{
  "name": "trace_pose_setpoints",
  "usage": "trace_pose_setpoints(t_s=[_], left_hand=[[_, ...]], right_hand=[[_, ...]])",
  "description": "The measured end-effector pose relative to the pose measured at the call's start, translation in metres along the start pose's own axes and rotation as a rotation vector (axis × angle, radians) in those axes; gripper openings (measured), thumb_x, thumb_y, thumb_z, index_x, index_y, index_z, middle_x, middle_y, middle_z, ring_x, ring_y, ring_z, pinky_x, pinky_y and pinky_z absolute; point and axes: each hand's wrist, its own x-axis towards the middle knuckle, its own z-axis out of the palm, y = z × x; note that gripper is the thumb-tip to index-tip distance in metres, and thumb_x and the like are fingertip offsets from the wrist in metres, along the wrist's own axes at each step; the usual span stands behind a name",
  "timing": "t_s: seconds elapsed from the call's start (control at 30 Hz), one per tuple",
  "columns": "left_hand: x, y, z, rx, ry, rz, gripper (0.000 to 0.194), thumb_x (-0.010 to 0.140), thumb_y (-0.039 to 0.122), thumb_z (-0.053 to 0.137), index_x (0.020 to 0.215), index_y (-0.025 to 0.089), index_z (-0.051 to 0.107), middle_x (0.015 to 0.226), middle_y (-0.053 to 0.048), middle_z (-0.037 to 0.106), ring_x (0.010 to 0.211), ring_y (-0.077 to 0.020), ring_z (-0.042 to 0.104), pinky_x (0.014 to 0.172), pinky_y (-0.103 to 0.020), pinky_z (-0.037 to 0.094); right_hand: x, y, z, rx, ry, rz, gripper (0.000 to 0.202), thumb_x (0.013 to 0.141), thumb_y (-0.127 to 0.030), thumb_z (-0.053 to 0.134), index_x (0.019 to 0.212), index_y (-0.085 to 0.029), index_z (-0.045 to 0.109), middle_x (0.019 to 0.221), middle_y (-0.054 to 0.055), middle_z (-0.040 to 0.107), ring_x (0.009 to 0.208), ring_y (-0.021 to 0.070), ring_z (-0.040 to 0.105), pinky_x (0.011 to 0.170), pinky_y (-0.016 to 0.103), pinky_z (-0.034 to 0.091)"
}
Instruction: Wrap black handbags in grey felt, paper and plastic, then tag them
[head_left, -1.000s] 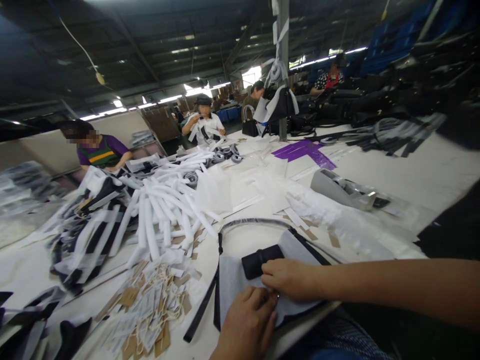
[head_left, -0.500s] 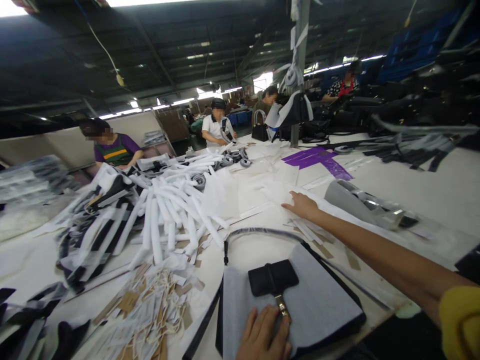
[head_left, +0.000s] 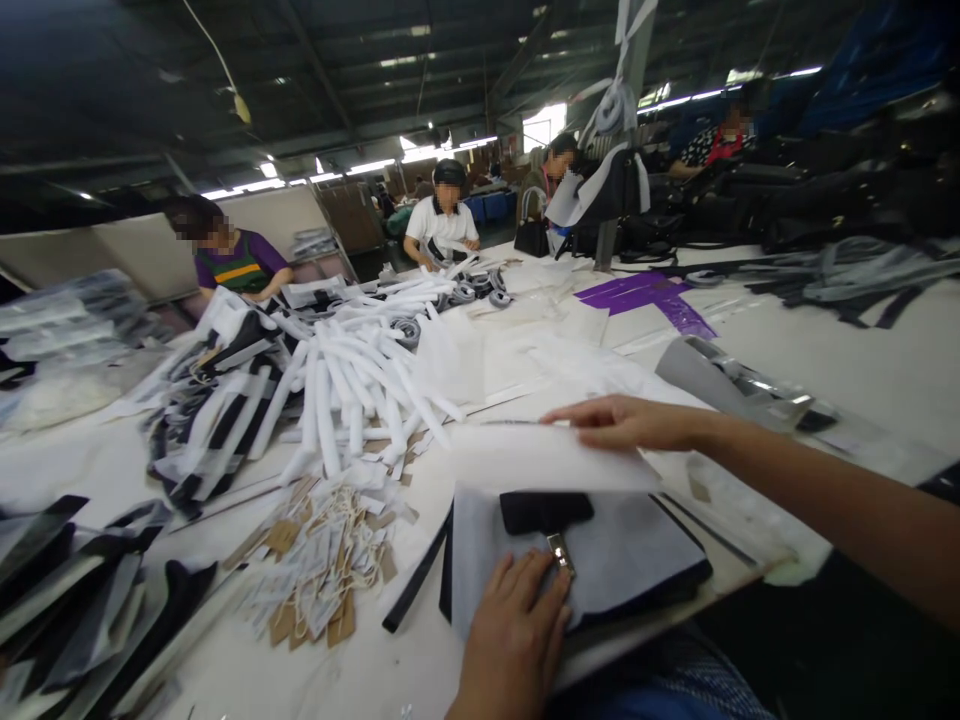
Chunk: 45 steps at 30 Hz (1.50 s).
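Note:
A black handbag (head_left: 679, 575) lies on the table in front of me, its front covered by a grey-white protective sheet (head_left: 622, 560). On it sit a black flap tab (head_left: 544, 511) and a gold-coloured metal clasp (head_left: 559, 556). My left hand (head_left: 517, 620) rests flat on the bag's front, fingers stretched out beside the clasp. With my right hand (head_left: 622, 422) I grip the upper edge of a thin white sheet (head_left: 547, 458), thumb below and fingers above. The sheet hangs over the upper part of the bag and hides its top and most of the handle.
White foam tubes (head_left: 360, 385) are heaped beyond the bag, with tags on strings (head_left: 322, 570) to its left. Black strips (head_left: 90, 610) lie at the left edge. Purple film (head_left: 649, 298) and a grey roll (head_left: 697, 375) are at the right. Several co-workers sit across the table.
My right hand has come back toward the bag, bringing a white sheet over its upper part. My left hand has stayed on the bag near the clasp. The view has shifted slightly.

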Motion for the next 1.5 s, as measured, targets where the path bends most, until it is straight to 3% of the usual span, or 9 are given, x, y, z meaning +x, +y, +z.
trace_pose_setpoints(t_s=[0.07, 0.2, 0.3, 0.4, 0.57, 0.97, 1.2, 1.37, 1.5], left_hand=[[0.0, 0.003, -0.001, -0.042, -0.035, -0.037, 0.036, 0.097, 0.022, 0.051, 0.131, 0.026, 0.06, 0.127, -0.006, 0.067, 0.114, -0.024, 0.065, 0.098, -0.047, 0.058], [-0.001, 0.005, -0.002, -0.094, -0.08, -0.081, 0.039, 0.095, 0.021, 0.055, 0.134, 0.025, 0.059, 0.127, -0.006, 0.067, 0.114, -0.0256, 0.064, 0.098, -0.047, 0.057], [0.0, 0.004, -0.003, -0.108, -0.083, -0.075, 0.039, 0.095, 0.02, 0.055, 0.134, 0.025, 0.059, 0.129, -0.006, 0.066, 0.116, -0.0257, 0.063, 0.099, -0.048, 0.055], [0.0, 0.004, -0.004, -0.103, -0.067, -0.062, 0.037, 0.096, 0.021, 0.055, 0.133, 0.024, 0.059, 0.13, -0.007, 0.065, 0.118, -0.0253, 0.062, 0.101, -0.048, 0.054], [-0.002, 0.005, -0.003, -0.086, -0.051, -0.055, 0.035, 0.098, 0.024, 0.052, 0.132, 0.024, 0.06, 0.131, -0.008, 0.065, 0.119, -0.0267, 0.061, 0.099, -0.047, 0.054], [-0.012, 0.008, 0.004, -0.043, -0.026, -0.037, 0.022, 0.1, 0.023, 0.046, 0.111, 0.023, 0.065, 0.087, -0.002, 0.074, 0.072, -0.0186, 0.069, 0.065, -0.032, 0.057], [-0.002, 0.024, -0.038, -0.148, 0.186, 0.015, 0.016, 0.096, 0.016, 0.054, 0.108, 0.02, 0.064, 0.09, -0.002, 0.075, 0.077, -0.0138, 0.069, 0.074, -0.025, 0.058], [0.021, 0.019, -0.025, -0.001, -0.073, -0.01, 0.061, 0.097, 0.045, 0.054, 0.148, 0.015, 0.039, 0.149, -0.017, 0.05, 0.138, -0.0294, 0.047, 0.108, -0.048, 0.049], [0.011, 0.012, 0.007, 0.093, -0.205, 0.011, 0.088, 0.088, 0.056, 0.064, 0.157, 0.021, 0.023, 0.161, -0.019, 0.028, 0.148, -0.0347, 0.029, 0.112, -0.054, 0.043]], right_hand=[[-0.019, -0.012, 0.029, -0.08, -0.194, -0.132, 0.045, 0.097, -0.035, 0.054, 0.141, -0.028, 0.057, 0.128, 0.006, 0.067, 0.113, 0.0253, 0.064, 0.098, 0.037, 0.051], [-0.042, -0.01, 0.084, -0.362, -0.041, -0.222, 0.049, 0.097, -0.014, 0.044, 0.143, -0.026, 0.055, 0.148, 0.014, 0.05, 0.131, 0.0292, 0.052, 0.108, 0.049, 0.042], [-0.05, -0.004, 0.101, -0.404, -0.063, -0.334, 0.043, 0.1, -0.024, 0.049, 0.143, -0.026, 0.054, 0.146, 0.014, 0.053, 0.135, 0.0293, 0.048, 0.116, 0.059, 0.027], [-0.055, -0.005, 0.102, -0.429, -0.077, -0.302, 0.06, 0.093, -0.044, 0.064, 0.148, -0.024, 0.049, 0.151, 0.019, 0.045, 0.136, 0.0356, 0.045, 0.113, 0.061, 0.033], [-0.059, -0.016, 0.092, -0.461, -0.036, -0.36, 0.047, 0.101, -0.026, 0.051, 0.147, -0.031, 0.049, 0.151, 0.017, 0.046, 0.133, 0.0324, 0.049, 0.107, 0.054, 0.043], [-0.078, -0.002, 0.113, -0.511, -0.137, -0.394, 0.058, 0.093, -0.013, 0.054, 0.147, -0.033, 0.048, 0.155, 0.004, 0.043, 0.142, 0.0331, 0.037, 0.114, 0.062, 0.031], [-0.076, 0.0, 0.109, -0.41, -0.119, -0.426, 0.05, 0.096, -0.02, 0.056, 0.144, -0.034, 0.052, 0.151, 0.005, 0.048, 0.14, 0.0286, 0.042, 0.118, 0.058, 0.027], [-0.075, -0.006, 0.107, -0.38, -0.111, -0.419, 0.053, 0.096, -0.024, 0.058, 0.147, -0.032, 0.047, 0.147, 0.007, 0.052, 0.141, 0.0292, 0.041, 0.117, 0.06, 0.028], [-0.086, -0.001, 0.114, -0.289, 0.072, -0.482, 0.038, 0.096, -0.019, 0.057, 0.132, -0.025, 0.063, 0.132, 0.008, 0.065, 0.135, 0.0257, 0.05, 0.116, 0.052, 0.036]])
